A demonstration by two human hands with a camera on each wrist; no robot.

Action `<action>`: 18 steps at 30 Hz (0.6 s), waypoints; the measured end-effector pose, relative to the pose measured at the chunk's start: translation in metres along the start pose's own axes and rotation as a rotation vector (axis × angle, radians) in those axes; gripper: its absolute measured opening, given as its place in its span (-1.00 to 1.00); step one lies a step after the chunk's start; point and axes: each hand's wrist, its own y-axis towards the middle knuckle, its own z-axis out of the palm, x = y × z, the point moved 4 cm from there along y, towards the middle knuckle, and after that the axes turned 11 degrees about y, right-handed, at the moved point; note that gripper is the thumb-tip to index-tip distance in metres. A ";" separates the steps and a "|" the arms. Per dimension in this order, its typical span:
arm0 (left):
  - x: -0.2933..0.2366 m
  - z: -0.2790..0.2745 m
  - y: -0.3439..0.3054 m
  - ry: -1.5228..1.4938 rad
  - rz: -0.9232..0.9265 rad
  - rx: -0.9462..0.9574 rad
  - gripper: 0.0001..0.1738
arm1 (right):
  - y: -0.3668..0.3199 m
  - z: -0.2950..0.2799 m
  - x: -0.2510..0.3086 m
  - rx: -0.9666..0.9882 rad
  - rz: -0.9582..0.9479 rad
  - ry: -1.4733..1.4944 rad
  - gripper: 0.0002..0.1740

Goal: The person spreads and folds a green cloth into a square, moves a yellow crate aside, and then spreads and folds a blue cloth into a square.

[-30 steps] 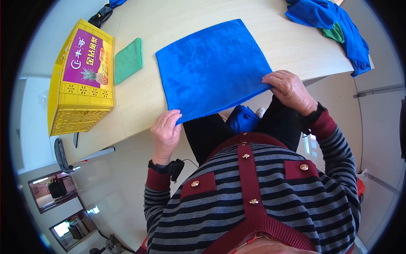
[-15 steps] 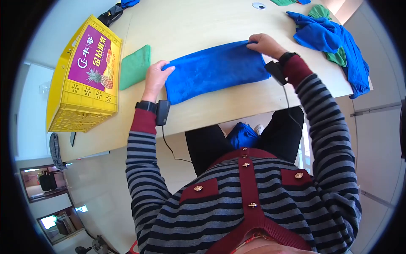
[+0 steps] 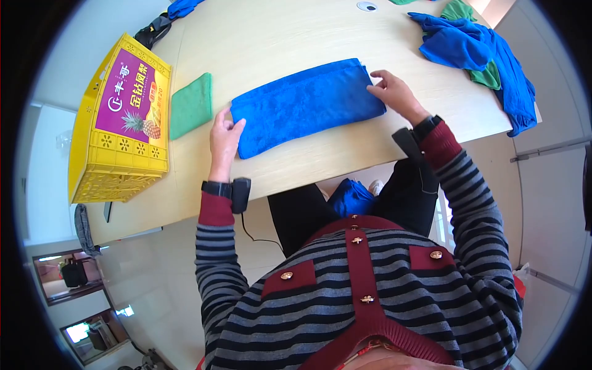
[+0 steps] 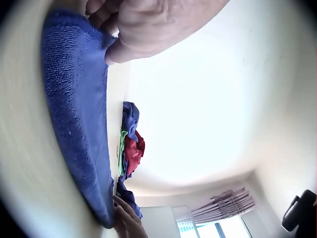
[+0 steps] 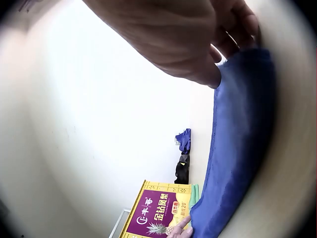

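Observation:
A blue cloth (image 3: 308, 105) lies folded into a wide band on the table, with a second layer showing along its far edge. At its left end is the left hand (image 3: 225, 135), thumb and fingers spread apart; the left wrist view shows the thumb of this hand (image 4: 153, 27) against the edge of the cloth (image 4: 79, 109). The right hand (image 3: 399, 97) is at the right end, thumb touching the cloth edge and fingers parted. In the right wrist view, its fingertips are close to the cloth corner (image 5: 245, 99).
A green folded cloth (image 3: 192, 106) lies left of the blue one, beside a yellow crate (image 3: 123, 154). Blue and green fabrics (image 3: 459, 46) are heaped at the right, some hanging over the table edge. A white round object (image 3: 367, 7) sits at the far side.
The blue cloth went from spread out to folded over, its near edge carried away from the body. Since half a second ago, both hands have loosened and the cloth lies flatter.

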 end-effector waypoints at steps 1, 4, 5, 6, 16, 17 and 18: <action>-0.007 -0.002 -0.015 0.002 0.004 0.001 -0.39 | -0.011 0.000 -0.001 -0.008 -0.008 -0.026 -0.42; -0.021 -0.003 -0.057 -0.061 -0.020 -0.059 -0.40 | -0.045 0.005 -0.005 -0.094 -0.033 0.055 -0.44; -0.020 0.000 -0.065 -0.058 -0.016 -0.057 -0.40 | -0.052 0.006 -0.007 -0.133 -0.046 0.093 -0.45; -0.015 0.005 -0.073 -0.129 0.012 -0.093 -0.39 | -0.056 0.009 -0.010 -0.135 -0.046 0.097 -0.45; 0.000 0.013 -0.125 -0.072 0.036 -0.288 -0.40 | -0.105 0.007 -0.016 -0.349 -0.252 -0.039 -0.57; 0.003 0.013 -0.130 -0.067 0.039 -0.282 -0.40 | -0.111 0.006 -0.016 -0.373 -0.314 -0.103 -0.59; 0.000 0.012 -0.137 -0.002 0.060 -0.294 -0.42 | -0.118 0.006 -0.016 -0.375 -0.308 -0.100 -0.59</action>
